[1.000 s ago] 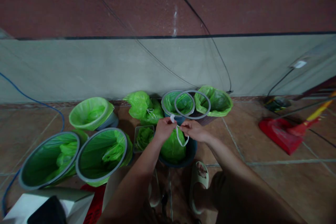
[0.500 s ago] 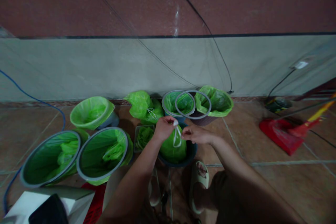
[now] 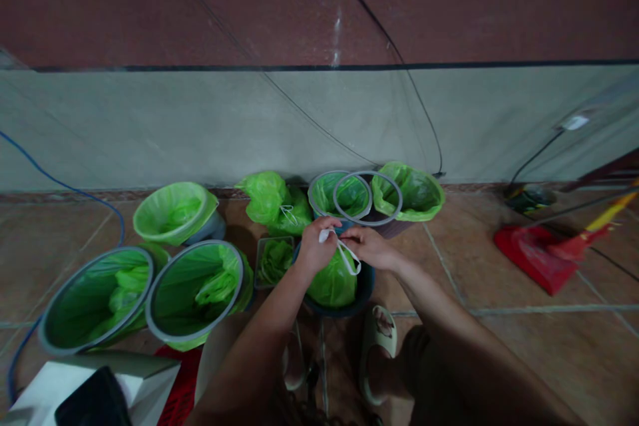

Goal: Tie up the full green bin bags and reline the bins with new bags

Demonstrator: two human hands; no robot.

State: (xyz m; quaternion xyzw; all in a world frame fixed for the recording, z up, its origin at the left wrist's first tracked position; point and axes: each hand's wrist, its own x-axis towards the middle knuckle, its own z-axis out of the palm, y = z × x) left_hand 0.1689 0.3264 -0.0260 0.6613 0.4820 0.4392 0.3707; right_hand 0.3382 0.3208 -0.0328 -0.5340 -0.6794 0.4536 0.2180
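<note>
A bulging green plastic bag [image 3: 333, 285] sits in a dark blue bin [image 3: 367, 289] between my feet. Over its gathered top, a white drawstring [image 3: 352, 262] hangs in a loop. My left hand [image 3: 318, 246] is closed on the drawstring, with a short white end poking out between the fingers. Close beside it, my right hand [image 3: 368, 246] pinches at the same drawstring, its fingertips partly hidden. Behind my left hand lies another green bag [image 3: 269, 196] tied with white string. A small square container [image 3: 259, 265] with green plastic in it stands left of the bin.
Several lined bins stand to the left, including a large grey-rimmed bin [image 3: 150, 309]. A loose grey ring [image 3: 399, 198] rests across bins by the wall. At right is a red dustpan [image 3: 529, 259]. A white box [image 3: 44, 379] with a dark phone-like object [image 3: 92, 403] is lower left.
My hands have come closer together over the bag. The drawstring loop has swung right, and my right hand has shifted up and left against the left one.
</note>
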